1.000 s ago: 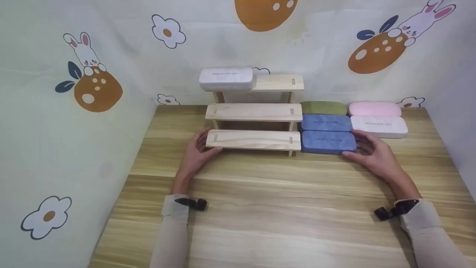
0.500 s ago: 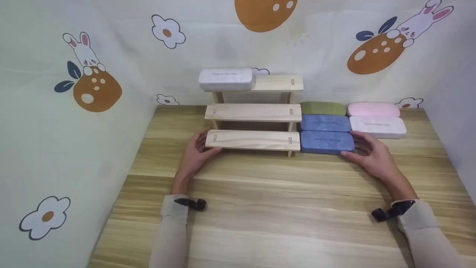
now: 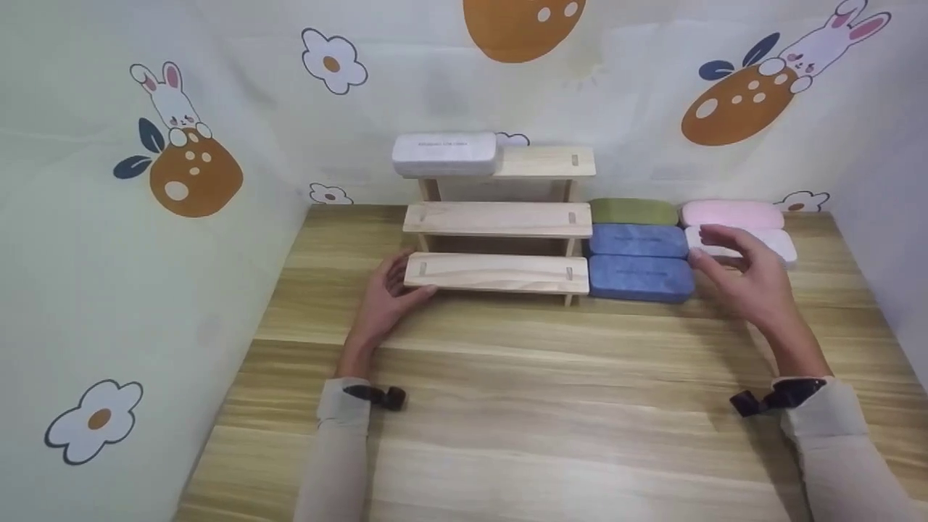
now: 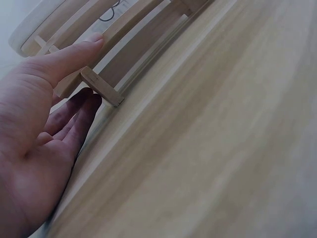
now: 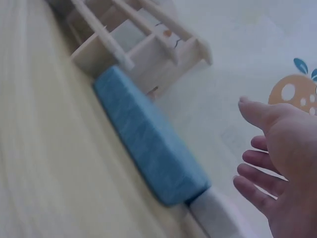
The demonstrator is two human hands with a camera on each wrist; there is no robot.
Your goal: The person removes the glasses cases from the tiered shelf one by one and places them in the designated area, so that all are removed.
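Note:
A three-tier wooden display stand (image 3: 500, 219) stands on the table, with a white glasses case (image 3: 444, 154) on the left of its top shelf. My left hand (image 3: 380, 301) holds the left end of the bottom shelf, thumb at the front edge; in the left wrist view the fingers reach below it by the leg. Right of the stand lie a front blue glasses case (image 3: 641, 277), another blue case (image 3: 638, 241) and a green one (image 3: 634, 211). My right hand (image 3: 757, 283) hovers with nothing in it, partly covering a second white case (image 3: 781, 245).
A pink glasses case (image 3: 732, 213) lies behind the second white case, near the back wall. Patterned sheeting (image 3: 631, 94) with rabbits and flowers covers the walls behind and at the left. The wood-grain table (image 3: 551, 399) stretches toward me.
My right hand has let go of the front blue case's right end and lifted up and back, over the second white case. The left hand keeps its hold on the stand.

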